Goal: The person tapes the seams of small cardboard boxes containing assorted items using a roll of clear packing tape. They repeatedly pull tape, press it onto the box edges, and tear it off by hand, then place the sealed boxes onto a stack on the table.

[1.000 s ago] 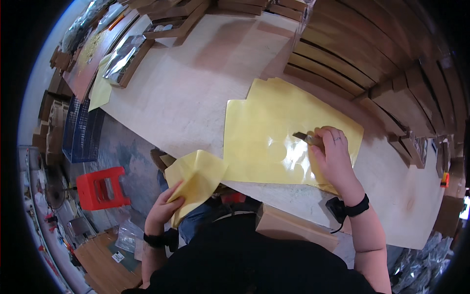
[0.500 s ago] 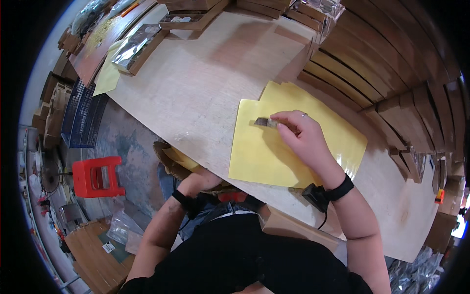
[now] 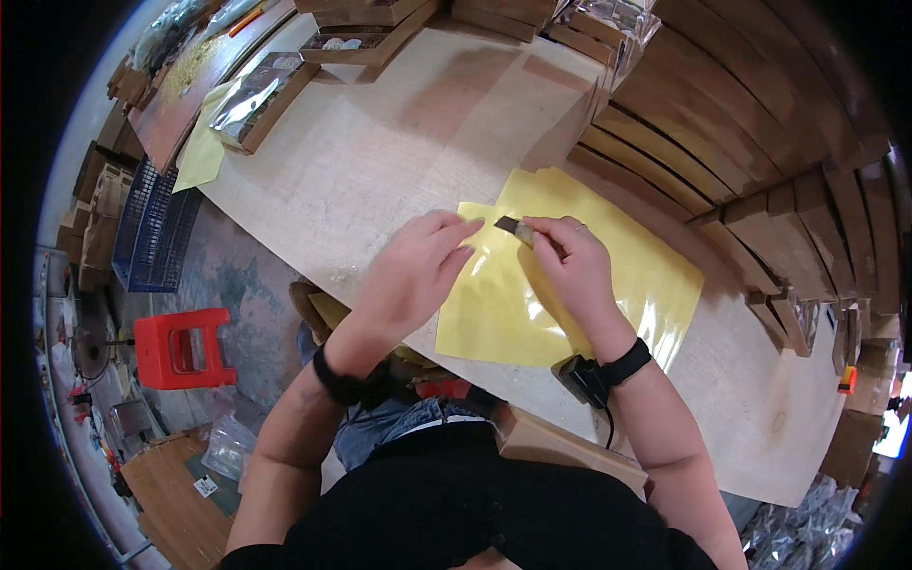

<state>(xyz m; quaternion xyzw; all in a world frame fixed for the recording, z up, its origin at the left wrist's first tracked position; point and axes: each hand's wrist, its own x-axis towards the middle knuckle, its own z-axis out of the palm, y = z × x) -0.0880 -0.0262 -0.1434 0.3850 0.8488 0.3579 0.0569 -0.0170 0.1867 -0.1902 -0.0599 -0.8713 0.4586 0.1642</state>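
Observation:
Yellow glossy sheets lie overlapping on the wooden table. Above their middle, my right hand pinches a short utility knife blade with a pale, wrapped-looking grip. The dark blade points left over the upper part of the sheets. My left hand reaches over the left edge of the same sheets, thumb and fingers apart, with nothing between them. Its fingertips come close to the blade; whether they touch the paper I cannot tell. A black wristband sits on each wrist, and a small black device with a cable is beside the right one.
Stacked brown cardboard boxes line the right side of the table. Clear-lidded boxes stand at the far left. A red stool and a blue crate are on the floor to the left. By my lap is an open carton.
My left hand has come up from the open carton by my lap to the left edge of the yellow sheets. The right hand still holds the blade, now angled differently.

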